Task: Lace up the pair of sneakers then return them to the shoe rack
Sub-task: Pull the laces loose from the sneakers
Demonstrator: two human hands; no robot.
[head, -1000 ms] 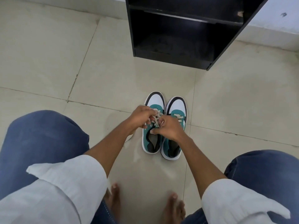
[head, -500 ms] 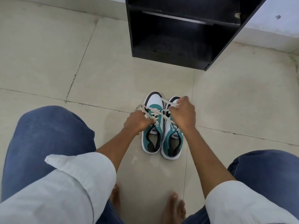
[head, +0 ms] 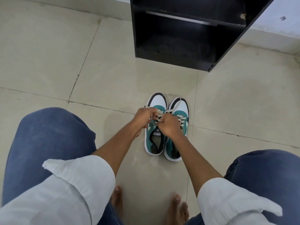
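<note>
Floor of large glossy beige tiles [head: 48, 51] with thin dark grout lines fills the view, meeting a pale wall base at the top. A black open-fronted wooden shoe rack [head: 177, 51] with a shelf stands on the tiles against that wall, well apart from the shoes. Between the person's knees in blue jeans, a pair of teal, white and black sneakers sits side by side, toes toward the rack: the left sneaker [head: 156, 142] and the right sneaker [head: 181, 109], touching along their inner sides. The left hand [head: 143, 117] and the right hand [head: 170, 125] are both closed into fists over the left sneaker, each pinching a strand of its cream flat lace [head: 159, 114]. A white tongue label [head: 157, 132] carries dark lettering, too small to read. Bare toes show at the bottom edge.
</note>
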